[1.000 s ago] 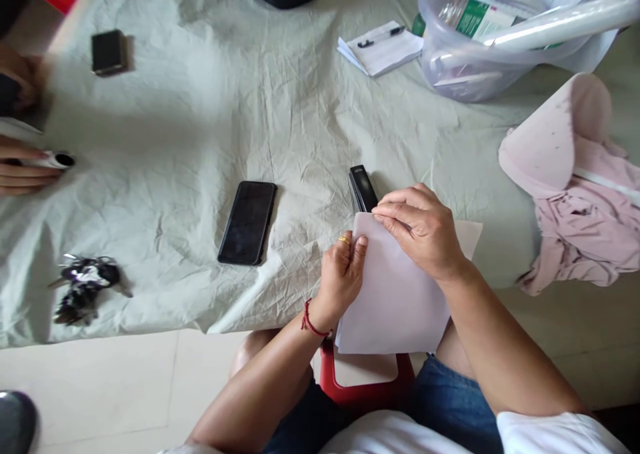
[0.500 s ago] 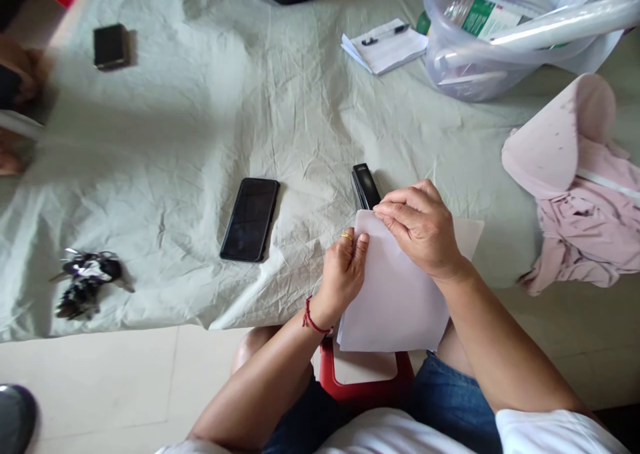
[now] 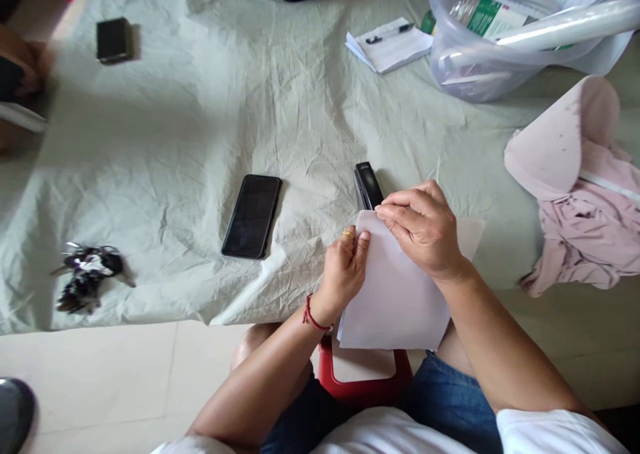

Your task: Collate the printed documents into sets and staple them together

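You are seated at a tabletop (image 3: 210, 107) draped in a wrinkled pale green cloth, looking down at your own two hands near its front edge. Your left hand (image 3: 345, 271), with a gold ring and a red cord at the wrist, is curled closed on the left edge of a stack of white paper sheets (image 3: 395, 301), thumb pressed on top. Your right hand (image 3: 425, 231) is closed too, its fingertips pinching the top left corner of the same sheets. The paper lies half on the cloth and half hanging over the front edge above your lap and a red stool (image 3: 365, 381). A black stapler (image 3: 369, 185) rests on the cloth just beyond the pinched corner, touching or nearly touching the paper. A black phone (image 3: 252, 216) lies face up to the left of the stapler, and a bunch of keys (image 3: 85, 284) sits farther left near the edge. At the far right are a clear plastic tub (image 3: 480, 61) holding rolls and a box, a notepad with a pen (image 3: 390, 44) beside it, and pink fabric (image 3: 585, 221).
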{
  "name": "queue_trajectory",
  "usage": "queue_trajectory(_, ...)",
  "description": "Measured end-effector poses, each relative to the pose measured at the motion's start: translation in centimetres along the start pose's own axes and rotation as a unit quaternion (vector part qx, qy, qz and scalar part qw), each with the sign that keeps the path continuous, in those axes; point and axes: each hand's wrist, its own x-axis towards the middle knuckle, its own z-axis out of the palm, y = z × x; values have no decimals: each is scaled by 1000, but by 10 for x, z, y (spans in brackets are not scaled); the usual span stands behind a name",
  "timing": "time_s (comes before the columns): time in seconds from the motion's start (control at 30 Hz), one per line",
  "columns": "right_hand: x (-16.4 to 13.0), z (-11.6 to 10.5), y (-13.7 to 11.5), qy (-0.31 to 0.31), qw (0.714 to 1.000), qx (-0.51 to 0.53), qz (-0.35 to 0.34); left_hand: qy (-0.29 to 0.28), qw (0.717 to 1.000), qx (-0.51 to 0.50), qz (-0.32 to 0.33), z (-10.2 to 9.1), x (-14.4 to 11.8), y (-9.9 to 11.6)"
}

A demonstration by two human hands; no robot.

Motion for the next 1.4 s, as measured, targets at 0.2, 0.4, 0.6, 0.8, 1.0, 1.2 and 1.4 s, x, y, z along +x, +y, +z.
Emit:
queue_trajectory(0.2,-1,-1,0,-4,1000,3,3,-3,1000,-6,-4,0,0,2)
queue_trajectory(0.4,-3,-2,0,-29,999,-8,24,-11,1000,-15,-25,-1,0,5)
queue_trajectory(0.6,-4,-2,0,-53,997,1,53,-18,999,-12,-37,-2,0,5)
queue_trajectory(0.8,-2,-3,0,-77,995,19,60,-23,999,-6,-27,-2,1,4)
queue_trajectory(1.0,-1,-2,-3,-58,996,-36,50,-20,1000,-13,-6,-1,-1,2)
queue_trajectory(1.2,-2,-1,-1,-57,997,-26,42,-8,999,-13,36,1,-3,1)
queue_trajectory(1.4,-2,1,-2,-58,996,-5,61,-10,1000,-5,25,1,-3,3)
